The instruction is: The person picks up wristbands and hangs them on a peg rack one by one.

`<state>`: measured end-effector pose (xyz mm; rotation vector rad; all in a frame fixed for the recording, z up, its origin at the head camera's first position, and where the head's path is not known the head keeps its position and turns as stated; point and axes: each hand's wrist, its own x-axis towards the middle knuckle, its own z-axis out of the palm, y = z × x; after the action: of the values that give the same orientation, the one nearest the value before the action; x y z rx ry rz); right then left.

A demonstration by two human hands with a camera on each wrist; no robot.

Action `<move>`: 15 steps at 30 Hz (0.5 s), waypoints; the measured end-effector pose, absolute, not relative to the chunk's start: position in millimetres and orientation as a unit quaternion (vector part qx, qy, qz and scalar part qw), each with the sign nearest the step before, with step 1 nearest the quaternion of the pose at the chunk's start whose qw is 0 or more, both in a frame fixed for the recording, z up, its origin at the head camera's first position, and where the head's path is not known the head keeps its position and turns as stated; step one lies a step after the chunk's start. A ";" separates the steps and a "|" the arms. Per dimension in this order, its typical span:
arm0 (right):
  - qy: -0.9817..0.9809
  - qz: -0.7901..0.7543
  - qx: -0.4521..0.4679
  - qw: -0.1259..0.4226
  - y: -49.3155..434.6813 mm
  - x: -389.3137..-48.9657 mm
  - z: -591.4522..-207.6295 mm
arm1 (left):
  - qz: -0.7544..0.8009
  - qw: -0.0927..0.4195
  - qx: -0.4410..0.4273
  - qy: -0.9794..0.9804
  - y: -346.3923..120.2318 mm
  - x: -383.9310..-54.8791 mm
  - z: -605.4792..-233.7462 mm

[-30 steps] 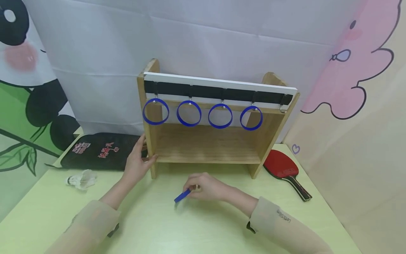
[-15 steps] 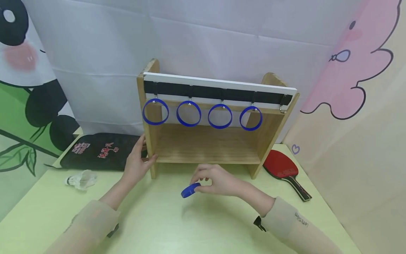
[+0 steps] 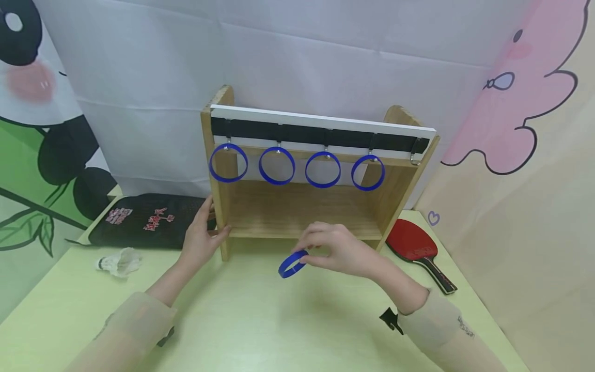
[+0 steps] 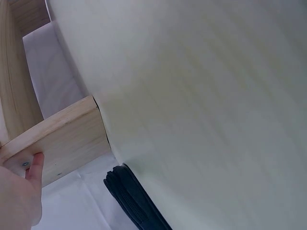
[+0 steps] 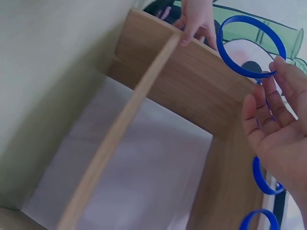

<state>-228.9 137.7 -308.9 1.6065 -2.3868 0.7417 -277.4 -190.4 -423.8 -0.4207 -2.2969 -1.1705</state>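
A small wooden shelf (image 3: pixel 307 209) stands at the back of the table, with a white and black rail (image 3: pixel 302 134) across its top front. Several blue rings (image 3: pixel 277 183) hang from the rail's hooks; the rightmost hook (image 3: pixel 415 161) carries no ring. My left hand (image 3: pixel 200 240) grips the shelf's left side panel (image 4: pixel 72 143), thumb at the front edge and fingers along the outer face. In front of the shelf, my right hand (image 3: pixel 337 250) pinches another blue ring (image 5: pixel 240 72) by its edge between thumb and fingertips. That ring is tilted and held above the table.
A black case (image 3: pixel 144 222) with lettering lies left of the shelf, a shuttlecock (image 3: pixel 120 263) in front of it. At the shelf's right side lies a red table tennis bat (image 3: pixel 413 242). Printed cloth (image 3: pixel 297 57) backs the table.
My right hand has lifted the blue ring and carried it rightward and toward the shelf, tipping it so its opening shows. My left hand has stayed on the side panel.
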 end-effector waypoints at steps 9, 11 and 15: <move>-0.784 0.267 0.536 0.165 158.5 -219.9 -273.6 | -0.431 0.264 -0.156 -0.849 -190.8 -278.2 -425.0; -0.779 0.269 0.536 0.184 163.1 -218.8 -266.8 | -0.432 0.263 -0.155 -0.849 -190.8 -278.6 -425.1; -0.770 0.278 0.532 0.218 171.5 -216.5 -254.5 | -0.431 0.263 -0.154 -0.850 -191.1 -279.0 -425.6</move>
<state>-216.5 171.5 -254.5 1.4730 -2.1311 0.7696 -279.0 -191.1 -425.6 -0.4166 -2.2985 -1.1648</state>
